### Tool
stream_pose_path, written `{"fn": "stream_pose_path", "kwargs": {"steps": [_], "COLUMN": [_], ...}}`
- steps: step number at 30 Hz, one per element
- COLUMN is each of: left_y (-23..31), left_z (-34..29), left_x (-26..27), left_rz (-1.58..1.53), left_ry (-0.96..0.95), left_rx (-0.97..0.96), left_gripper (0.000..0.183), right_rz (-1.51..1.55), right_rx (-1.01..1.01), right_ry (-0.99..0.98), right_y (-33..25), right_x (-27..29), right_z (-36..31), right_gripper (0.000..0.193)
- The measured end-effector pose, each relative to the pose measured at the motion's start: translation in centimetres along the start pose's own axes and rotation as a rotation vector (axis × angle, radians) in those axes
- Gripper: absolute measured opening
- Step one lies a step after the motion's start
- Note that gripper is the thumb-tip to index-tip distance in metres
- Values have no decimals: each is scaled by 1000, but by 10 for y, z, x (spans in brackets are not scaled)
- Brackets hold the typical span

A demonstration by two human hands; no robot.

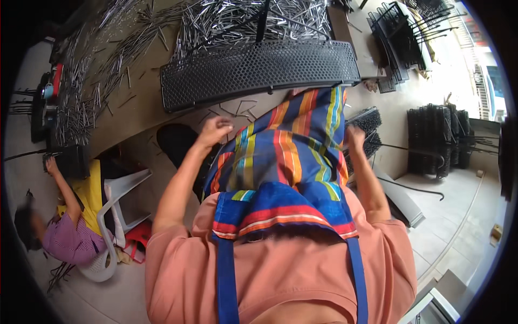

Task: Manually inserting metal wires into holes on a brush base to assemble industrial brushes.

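A dark grey perforated metal rack (pixel 259 73), gently curved, stands across the near edge of the table with thin black rods rising behind it. My left hand (pixel 217 129) is in the air below its left part, fingers loosely curled and a little apart, with nothing seen in them. On the right, my right hand (pixel 354 136) is down beside a stack of black mesh parts (pixel 368 123). Its fingers are curled closed and slightly blurred; what they hold, if anything, is hidden. A striped apron (pixel 286 156) covers my lap between both arms.
Loose metal rods (pixel 253 24) are heaped on the brown table (pixel 127 113). More black racks (pixel 402 40) and a black stack (pixel 431 137) stand at the right. A hooked black rod (pixel 413 186) sticks out near my right arm. A co-worker (pixel 75 232) sits left on a white chair (pixel 110 254).
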State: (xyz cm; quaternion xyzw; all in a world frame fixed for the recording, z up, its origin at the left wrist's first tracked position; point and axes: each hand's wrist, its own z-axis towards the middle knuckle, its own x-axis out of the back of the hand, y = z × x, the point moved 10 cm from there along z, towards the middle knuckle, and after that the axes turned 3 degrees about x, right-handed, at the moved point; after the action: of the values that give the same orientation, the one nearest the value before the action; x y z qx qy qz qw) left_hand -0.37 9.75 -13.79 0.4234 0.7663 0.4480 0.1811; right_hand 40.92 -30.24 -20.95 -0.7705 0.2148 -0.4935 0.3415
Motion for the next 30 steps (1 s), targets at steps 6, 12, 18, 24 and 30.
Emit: {"fn": "stream_pose_path", "kwargs": {"steps": [6,12,18,24,30], "left_y": [169,34,36,23,67], "left_z": [-65,-1,65,40,12], "left_x": [111,225,177,167,119], "left_rz": [-302,-438,-440,-363,-279], "left_ry": [636,779,445,558,679], "left_rx": [-558,203,-101,14,-99], "left_gripper": [18,34,51,62,48], "right_rz": [-324,-470,-96,-26,166], "right_rx": [412,317,370,-23,-167], "right_ry": [306,-12,-94,-37,-19], "right_y": [-192,-227,-178,-154,-149], "right_x": [88,15,33,38,52], "right_z": [68,140,182,193,199], "right_gripper": [44,46,40,56,45]}}
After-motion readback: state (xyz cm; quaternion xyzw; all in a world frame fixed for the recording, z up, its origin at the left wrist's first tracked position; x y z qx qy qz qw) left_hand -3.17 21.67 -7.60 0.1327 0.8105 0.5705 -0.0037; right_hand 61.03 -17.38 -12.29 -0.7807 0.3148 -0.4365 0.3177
